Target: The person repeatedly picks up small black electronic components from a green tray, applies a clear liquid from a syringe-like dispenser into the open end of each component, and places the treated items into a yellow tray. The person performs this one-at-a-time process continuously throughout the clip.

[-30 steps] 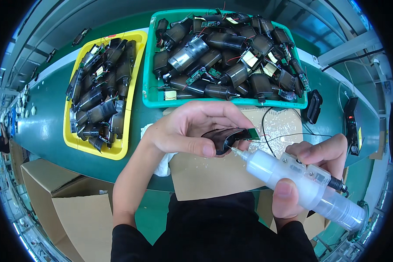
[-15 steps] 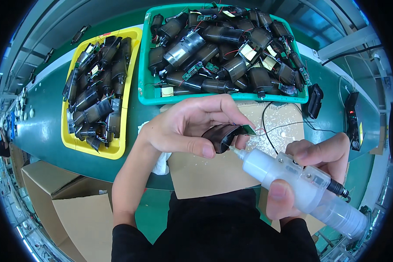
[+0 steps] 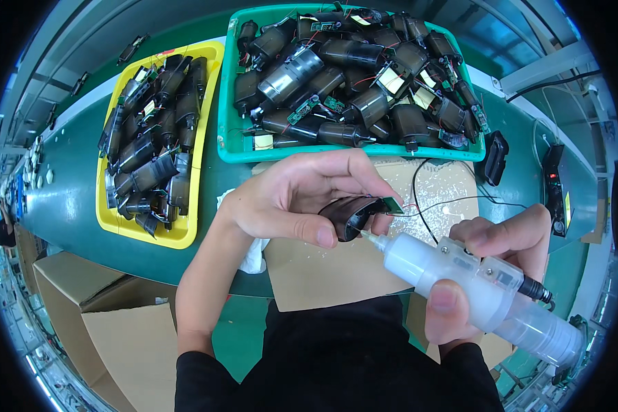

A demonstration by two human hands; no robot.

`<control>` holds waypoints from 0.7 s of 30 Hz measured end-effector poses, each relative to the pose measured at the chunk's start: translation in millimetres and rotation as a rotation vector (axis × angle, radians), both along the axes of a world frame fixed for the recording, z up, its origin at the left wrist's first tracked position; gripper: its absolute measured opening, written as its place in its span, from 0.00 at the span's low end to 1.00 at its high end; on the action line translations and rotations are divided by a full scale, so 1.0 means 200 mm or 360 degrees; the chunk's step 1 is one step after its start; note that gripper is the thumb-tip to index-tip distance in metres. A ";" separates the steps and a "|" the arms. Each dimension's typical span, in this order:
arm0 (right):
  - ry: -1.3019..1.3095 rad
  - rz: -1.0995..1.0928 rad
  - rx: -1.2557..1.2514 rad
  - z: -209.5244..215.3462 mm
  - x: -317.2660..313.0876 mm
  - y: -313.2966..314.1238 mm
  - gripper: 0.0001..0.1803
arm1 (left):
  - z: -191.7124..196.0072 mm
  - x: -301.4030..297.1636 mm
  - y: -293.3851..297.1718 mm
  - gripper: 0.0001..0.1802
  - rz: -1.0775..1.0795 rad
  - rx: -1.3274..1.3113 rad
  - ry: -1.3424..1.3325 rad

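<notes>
My left hand (image 3: 296, 199) grips a small dark plastic motor part (image 3: 350, 213) with a little green circuit board (image 3: 392, 204) and thin wires at its end. My right hand (image 3: 491, 264) is wrapped around a translucent white dispensing syringe (image 3: 460, 278). Its nozzle tip (image 3: 369, 237) touches the underside of the dark part. Both hands hover over a brown cardboard sheet (image 3: 336, 268) speckled with white drops.
A green tray (image 3: 235, 134) full of dark motor parts with boards stands at the back centre. A yellow tray (image 3: 202, 123) of similar parts stands at the back left. A black box (image 3: 494, 158) and a controller (image 3: 555, 196) lie at right. Cardboard boxes (image 3: 127, 323) sit below the green table.
The view has shifted slightly, so the trays sit a little higher and further left. Both hands keep their grip with the nozzle against the dark part.
</notes>
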State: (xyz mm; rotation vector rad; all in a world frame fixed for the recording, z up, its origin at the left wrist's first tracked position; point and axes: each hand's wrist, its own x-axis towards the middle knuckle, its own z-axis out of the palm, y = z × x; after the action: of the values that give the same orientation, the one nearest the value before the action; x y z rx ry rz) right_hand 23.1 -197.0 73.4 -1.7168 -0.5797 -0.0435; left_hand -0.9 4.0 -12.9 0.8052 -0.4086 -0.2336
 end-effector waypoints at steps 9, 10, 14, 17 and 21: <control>-0.0018 0.0019 -0.0018 0.00 0.00 -0.01 0.31 | -0.01 0.00 0.00 0.31 -0.0026 -0.0012 -0.0044; -0.0016 0.0030 -0.0016 0.00 0.00 -0.01 0.31 | -0.01 0.00 0.00 0.32 -0.0030 -0.0013 -0.0047; -0.0038 0.0053 0.0009 -0.01 0.01 -0.02 0.31 | -0.01 0.00 0.00 0.32 -0.0041 -0.0021 -0.0060; -0.0054 0.0054 0.0022 -0.02 0.02 -0.03 0.31 | -0.02 0.00 0.01 0.31 -0.0043 -0.0009 -0.0106; -0.0066 0.0058 0.0030 -0.02 0.02 -0.04 0.31 | -0.02 0.00 0.01 0.31 -0.0053 -0.0002 -0.0109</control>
State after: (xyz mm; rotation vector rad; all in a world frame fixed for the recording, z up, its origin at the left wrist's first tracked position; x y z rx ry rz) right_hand 27.6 -204.3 68.4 -1.6898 -0.6394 -0.0586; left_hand -0.3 5.7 -16.6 0.8070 -0.4870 -0.2368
